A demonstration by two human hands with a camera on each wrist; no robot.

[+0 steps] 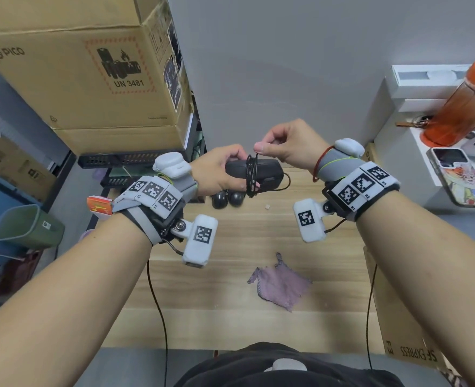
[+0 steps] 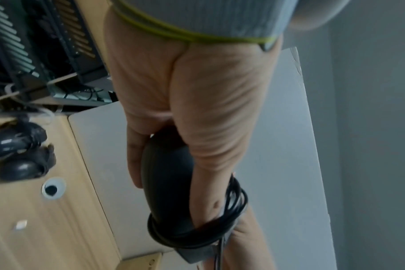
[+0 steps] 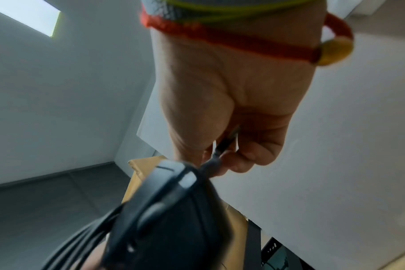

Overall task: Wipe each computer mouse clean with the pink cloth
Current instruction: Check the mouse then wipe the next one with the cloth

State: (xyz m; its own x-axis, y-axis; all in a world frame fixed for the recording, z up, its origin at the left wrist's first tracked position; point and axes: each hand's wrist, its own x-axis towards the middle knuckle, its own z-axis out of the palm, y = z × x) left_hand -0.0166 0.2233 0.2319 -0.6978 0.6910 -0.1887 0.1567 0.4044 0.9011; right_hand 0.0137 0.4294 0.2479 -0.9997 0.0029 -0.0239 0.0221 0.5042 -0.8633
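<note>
Wooden bench (image 1: 230, 289) boards run from a grey wall toward the person, with tall cardboard boxes (image 1: 85, 65) closing in one side and a white shelf holding an orange bottle (image 1: 460, 107) and a phone (image 1: 460, 177) on the other. Bare wood lies open all around the pink cloth (image 1: 282, 286), which sits flat and crumpled near the middle of the bench, well apart from every edge.

Above the bench and farther from the person than the cloth, the left hand (image 1: 219, 170) has its grip wrapped around a black mouse (image 1: 264, 170), fingers curled over the top and thumb underneath. A black cord (image 1: 251, 177) is looped many times around that mouse. The right hand (image 1: 289, 143) pinches the cord between thumb and finger just above the mouse, its grip closed on it.

Two more black mice (image 1: 228, 199) rest side by side on the bench beyond the cloth, just under the held mouse, near the far edge by the wall.
</note>
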